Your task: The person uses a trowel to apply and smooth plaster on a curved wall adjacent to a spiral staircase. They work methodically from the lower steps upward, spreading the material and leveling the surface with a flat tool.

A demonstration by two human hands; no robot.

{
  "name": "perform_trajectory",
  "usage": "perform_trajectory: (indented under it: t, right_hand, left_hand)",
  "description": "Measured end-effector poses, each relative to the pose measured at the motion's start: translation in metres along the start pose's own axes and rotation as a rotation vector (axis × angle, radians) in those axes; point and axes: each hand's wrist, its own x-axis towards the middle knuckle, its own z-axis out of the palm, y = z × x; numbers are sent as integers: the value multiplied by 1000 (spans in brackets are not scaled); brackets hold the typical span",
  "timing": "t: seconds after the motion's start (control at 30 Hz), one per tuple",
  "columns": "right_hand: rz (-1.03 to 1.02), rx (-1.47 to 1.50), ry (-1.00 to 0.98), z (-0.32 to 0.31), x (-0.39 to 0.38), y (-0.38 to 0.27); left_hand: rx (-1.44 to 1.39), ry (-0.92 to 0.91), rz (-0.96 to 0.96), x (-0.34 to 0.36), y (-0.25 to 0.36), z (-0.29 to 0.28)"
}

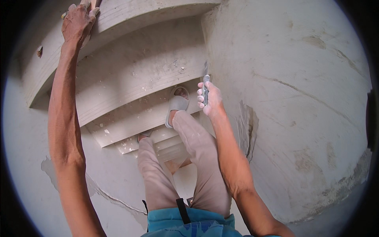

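One scraper (206, 83) near the wall (296, 102)

At one o'clock, the right hand (213, 98) wrapped around it, tip toward twelve. At ten, the left hand (77, 23) overlapped a curved step's (130, 15) edge, its grip impossible to tell; free room separated them.

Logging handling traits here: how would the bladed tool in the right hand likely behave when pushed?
The bladed tool is probably light, being slim and held one-handed. Its narrow blade may flex slightly, though its thickness is unclear. Pale residue on the right hand could make its grip slippery.
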Motion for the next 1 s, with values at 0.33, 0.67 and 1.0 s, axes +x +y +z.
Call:
perform_trajectory:
  t: [0.33,0.67,1.0]
  right_hand:
    - [14,6,100,-2,58,-27]
    - [-51,-60,230,12,50,-14]
    - [-150,-237,297,20,37,-20]
  left_hand:
    - [32,33,61,-1,0,11]
    - [22,46,46,-5,-3,0]
    - [5,43,51,-7,-4,9]
